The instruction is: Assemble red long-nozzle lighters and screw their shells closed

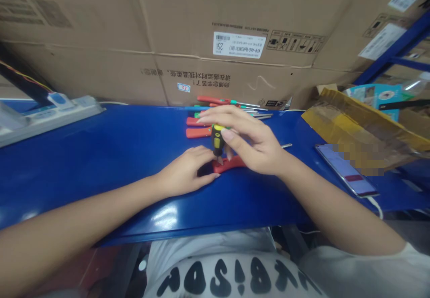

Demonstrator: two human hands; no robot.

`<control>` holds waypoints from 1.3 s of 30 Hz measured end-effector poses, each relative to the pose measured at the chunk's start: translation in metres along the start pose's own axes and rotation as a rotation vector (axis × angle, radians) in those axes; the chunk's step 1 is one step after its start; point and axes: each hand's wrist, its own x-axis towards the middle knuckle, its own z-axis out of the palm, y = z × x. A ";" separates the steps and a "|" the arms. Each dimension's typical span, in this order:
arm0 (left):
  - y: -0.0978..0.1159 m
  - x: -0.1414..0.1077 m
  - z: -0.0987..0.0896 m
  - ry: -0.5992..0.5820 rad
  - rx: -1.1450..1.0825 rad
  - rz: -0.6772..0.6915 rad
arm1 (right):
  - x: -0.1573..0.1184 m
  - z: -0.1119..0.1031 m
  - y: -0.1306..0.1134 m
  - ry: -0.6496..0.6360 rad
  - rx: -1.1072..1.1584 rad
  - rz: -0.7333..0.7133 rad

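A stubby black-and-yellow screwdriver [218, 140] stands almost upright in my right hand [257, 141], its tip down on a curved red lighter [231, 163]. That lighter lies flat on the blue table, partly hidden under my right hand. My left hand [190, 170] rests on the table, with thumb and fingers closed around the lighter's left end. Just beyond my hands, several similar long-necked lighters [198, 132] with red, green and blue handles and metal rods lie in a loose pile.
A large cardboard box [110, 43] walls off the back of the blue table [101, 155]. At the left lies a white power strip [67, 114] with plugs. A phone [346, 172] on a white cable and a yellow-taped carton [369, 119] are at the right.
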 end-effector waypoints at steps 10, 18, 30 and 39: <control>0.002 0.000 -0.001 -0.011 0.048 0.009 | -0.003 -0.002 0.008 0.103 -0.199 -0.072; 0.001 0.000 0.000 -0.013 0.054 0.027 | -0.001 -0.001 0.004 0.070 -0.096 -0.026; 0.000 -0.001 0.000 -0.003 0.076 0.021 | -0.001 0.002 0.002 0.090 -0.067 -0.022; 0.001 -0.001 0.000 -0.018 0.069 0.012 | -0.004 0.008 0.000 0.094 0.169 0.114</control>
